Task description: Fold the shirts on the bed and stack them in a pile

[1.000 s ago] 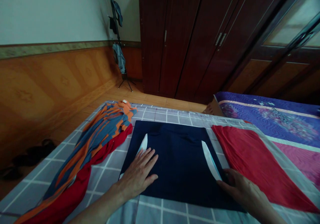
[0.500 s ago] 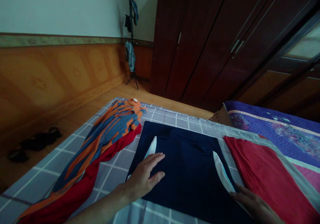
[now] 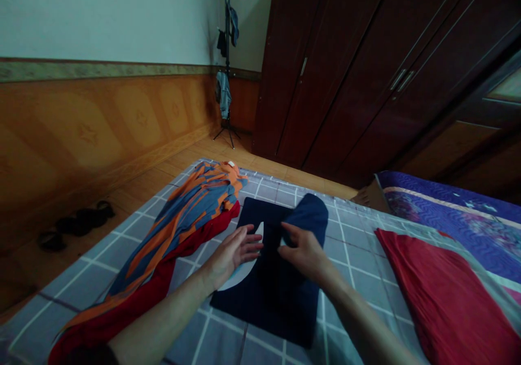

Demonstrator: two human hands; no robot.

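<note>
A dark navy garment (image 3: pixel 264 300) with white side panels lies on the grey bedsheet (image 3: pixel 358 267) with white grid lines. Its right side is folded over towards the middle, and the fold still bulges at the far end. My right hand (image 3: pixel 305 251) pinches the turned-over edge, its thumb and fingers closed on the cloth. Over the left white panel (image 3: pixel 246 270) is my left hand (image 3: pixel 236 251), fingers stretched out and palm turned inward. It grips nothing; whether it touches the cloth I cannot tell.
An orange and blue-grey striped garment (image 3: pixel 183 218) lies with a red one (image 3: pixel 150 289) along the left. Another red garment (image 3: pixel 443 283) is at the right, near a purple patterned mattress (image 3: pixel 451 202). Behind stand a coat rack (image 3: pixel 227 55) and a dark wardrobe (image 3: pixel 325 82).
My right hand has carried the navy garment's right edge leftward, folding it over the middle. My left hand has stayed near the left panel, its palm turning inward. The view has shifted slightly left.
</note>
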